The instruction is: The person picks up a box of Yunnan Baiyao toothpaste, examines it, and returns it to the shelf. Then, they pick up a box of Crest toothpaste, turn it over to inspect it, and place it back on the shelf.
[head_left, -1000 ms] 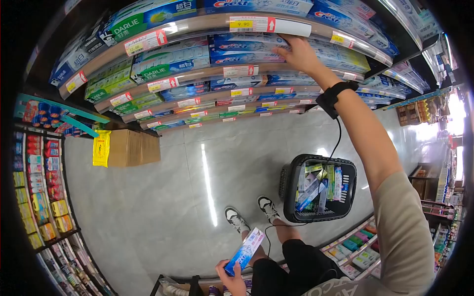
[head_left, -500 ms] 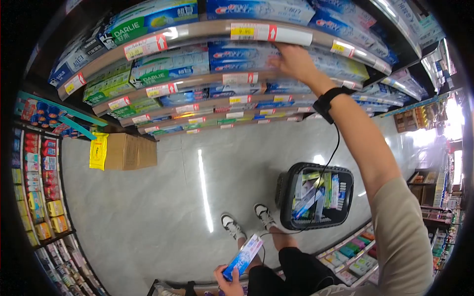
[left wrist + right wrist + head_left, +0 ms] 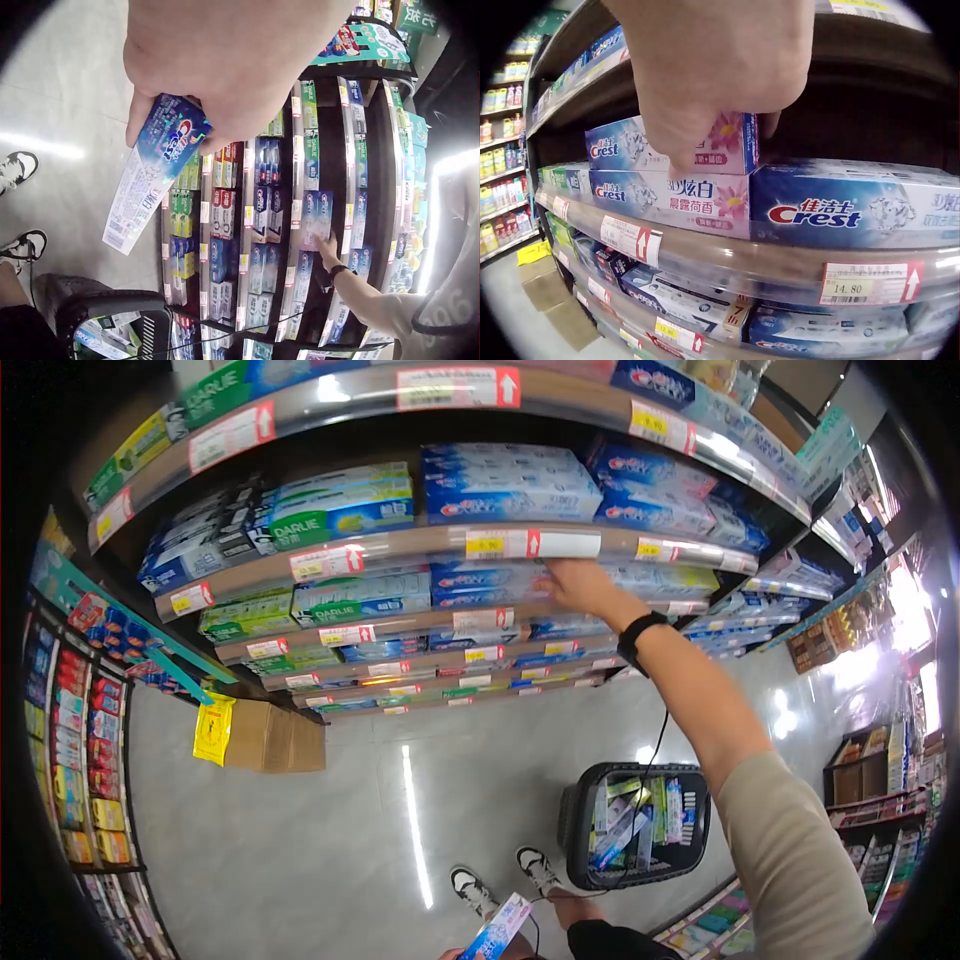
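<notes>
The upper flowered Crest box (image 3: pixel 739 144) lies on a lower flowered box (image 3: pixel 630 195) on the shelf (image 3: pixel 679 241), pinched by the right hand (image 3: pixel 720 71). The left hand (image 3: pixel 217 67) grips a blue-and-white Crest box (image 3: pixel 154 176). A black basket (image 3: pixel 576 820) holding packages stands on the floor (image 3: pixel 300 840) near the shoes (image 3: pixel 468 885).

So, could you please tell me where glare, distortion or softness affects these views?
Head view: the shelf rails bow from lens distortion, a bright streak reflects off the floor, and daylight blows out the right side. Left wrist: a white band glares at right. Right wrist: corners go dark; the hand looks soft, while the Crest lettering reads clearly.
</notes>
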`<state>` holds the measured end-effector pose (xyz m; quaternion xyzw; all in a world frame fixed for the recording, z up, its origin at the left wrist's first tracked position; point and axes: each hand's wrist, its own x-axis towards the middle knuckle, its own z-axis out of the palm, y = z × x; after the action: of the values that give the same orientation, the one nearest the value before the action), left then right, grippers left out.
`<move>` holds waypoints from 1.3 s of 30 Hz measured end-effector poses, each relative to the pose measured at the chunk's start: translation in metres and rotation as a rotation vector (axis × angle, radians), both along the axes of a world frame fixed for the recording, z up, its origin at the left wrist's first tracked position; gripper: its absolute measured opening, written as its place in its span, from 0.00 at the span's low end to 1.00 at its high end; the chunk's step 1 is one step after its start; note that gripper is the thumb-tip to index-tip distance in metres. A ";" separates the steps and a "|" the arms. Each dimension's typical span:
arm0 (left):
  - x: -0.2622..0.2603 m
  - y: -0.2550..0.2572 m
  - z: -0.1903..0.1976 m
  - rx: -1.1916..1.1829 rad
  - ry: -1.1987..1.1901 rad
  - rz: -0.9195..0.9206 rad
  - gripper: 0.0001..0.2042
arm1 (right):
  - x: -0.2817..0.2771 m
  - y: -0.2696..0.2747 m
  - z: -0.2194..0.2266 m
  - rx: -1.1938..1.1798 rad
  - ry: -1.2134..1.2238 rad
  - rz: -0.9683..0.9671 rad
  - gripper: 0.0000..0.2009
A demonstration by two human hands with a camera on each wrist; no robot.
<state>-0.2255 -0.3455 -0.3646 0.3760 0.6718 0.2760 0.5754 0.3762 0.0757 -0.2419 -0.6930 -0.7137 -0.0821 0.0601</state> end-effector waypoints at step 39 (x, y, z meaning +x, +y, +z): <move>0.062 0.003 0.031 0.055 0.030 -0.211 0.16 | 0.138 -0.104 0.148 0.620 -0.133 -0.158 0.26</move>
<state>-0.1638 -0.3420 -0.3339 0.4645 0.6291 0.2265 0.5807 0.5138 -0.0282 -0.0940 -0.6882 -0.6009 -0.3451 0.2149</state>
